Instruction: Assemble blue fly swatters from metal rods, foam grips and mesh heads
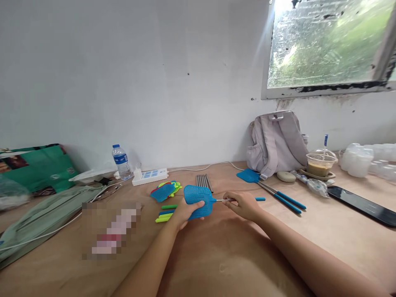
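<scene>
My left hand [185, 212] grips the blue mesh head of a fly swatter [198, 200] from below, just above the brown tabletop [216, 255]. My right hand [244, 205] pinches the swatter's thin metal rod [223, 200] right beside the head; the rod's blue grip end [260, 199] sticks out past my fingers. Left of the head lies a pile of swatter heads [165, 190] in blue, green and red, with loose green and blue handle grips [165, 213] in front of it. A bundle of bare metal rods [204, 181] lies behind.
Finished blue swatters [269, 189] lie at the right beside a grey backpack [276, 142]. A drink cup [320, 164], plastic containers [361, 159] and a dark tablet [361, 204] sit further right. A water bottle [121, 161], a power strip [150, 176] and green bags [40, 210] are at the left.
</scene>
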### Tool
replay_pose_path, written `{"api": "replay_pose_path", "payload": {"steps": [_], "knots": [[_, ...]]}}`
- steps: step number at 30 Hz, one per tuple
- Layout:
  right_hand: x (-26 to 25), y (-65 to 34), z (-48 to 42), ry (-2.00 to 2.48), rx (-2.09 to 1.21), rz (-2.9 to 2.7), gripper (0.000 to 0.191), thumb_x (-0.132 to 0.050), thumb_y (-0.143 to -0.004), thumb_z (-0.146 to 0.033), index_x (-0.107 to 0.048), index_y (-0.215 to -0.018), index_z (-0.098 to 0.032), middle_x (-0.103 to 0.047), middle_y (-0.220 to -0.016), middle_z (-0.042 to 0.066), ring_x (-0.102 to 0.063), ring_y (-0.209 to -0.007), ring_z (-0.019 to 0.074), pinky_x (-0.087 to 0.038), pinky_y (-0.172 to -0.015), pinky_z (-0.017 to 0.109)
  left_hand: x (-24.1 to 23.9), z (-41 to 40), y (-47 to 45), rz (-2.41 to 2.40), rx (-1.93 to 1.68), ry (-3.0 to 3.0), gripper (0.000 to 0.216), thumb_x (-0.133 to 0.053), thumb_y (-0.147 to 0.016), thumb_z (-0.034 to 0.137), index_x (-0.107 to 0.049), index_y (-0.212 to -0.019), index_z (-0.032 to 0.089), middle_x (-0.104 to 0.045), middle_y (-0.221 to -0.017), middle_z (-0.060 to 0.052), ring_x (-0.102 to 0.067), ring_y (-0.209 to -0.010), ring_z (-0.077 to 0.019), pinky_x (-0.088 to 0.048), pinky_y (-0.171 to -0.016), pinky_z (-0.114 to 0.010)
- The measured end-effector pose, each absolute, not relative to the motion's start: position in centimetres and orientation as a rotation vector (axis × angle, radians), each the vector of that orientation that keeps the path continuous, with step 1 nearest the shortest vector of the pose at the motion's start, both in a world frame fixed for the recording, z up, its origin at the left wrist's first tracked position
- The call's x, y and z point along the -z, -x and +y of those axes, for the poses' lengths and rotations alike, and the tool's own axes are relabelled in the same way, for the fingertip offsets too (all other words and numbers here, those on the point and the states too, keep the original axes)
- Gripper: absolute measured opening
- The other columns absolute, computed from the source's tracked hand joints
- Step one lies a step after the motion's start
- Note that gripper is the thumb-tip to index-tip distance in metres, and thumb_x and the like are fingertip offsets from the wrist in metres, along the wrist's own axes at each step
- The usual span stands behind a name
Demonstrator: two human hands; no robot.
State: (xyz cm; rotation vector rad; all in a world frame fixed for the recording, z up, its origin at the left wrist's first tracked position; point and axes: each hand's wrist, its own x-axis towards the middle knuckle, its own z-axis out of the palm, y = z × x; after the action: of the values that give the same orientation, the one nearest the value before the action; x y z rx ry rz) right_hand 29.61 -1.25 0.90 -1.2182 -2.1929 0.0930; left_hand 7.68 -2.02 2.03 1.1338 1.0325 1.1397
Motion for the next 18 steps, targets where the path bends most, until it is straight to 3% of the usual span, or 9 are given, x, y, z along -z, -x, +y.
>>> {"api": "replay_pose_path", "payload": {"steps": [18], "knots": [[-0.8,-28.8,-1.4,1.324,-0.316,-2.19,0.022,-0.045,-0.081,-0.041,-0.057,-0.077,-0.023,-0.063,-0.071,-0.001,-0.055,-0.064,0.0135,-0.032,-0.055,0.023,-1.7,-2.0,-6.8,1.021,-1.017,-1.236,0.055,-0.077,-0.054,0.033,-0.054,-0.1,0.013,-0.063,-0.099,-0.013,-0.062,-0.079,-0.0234,-0.054,-0.045,-0.029]]}}
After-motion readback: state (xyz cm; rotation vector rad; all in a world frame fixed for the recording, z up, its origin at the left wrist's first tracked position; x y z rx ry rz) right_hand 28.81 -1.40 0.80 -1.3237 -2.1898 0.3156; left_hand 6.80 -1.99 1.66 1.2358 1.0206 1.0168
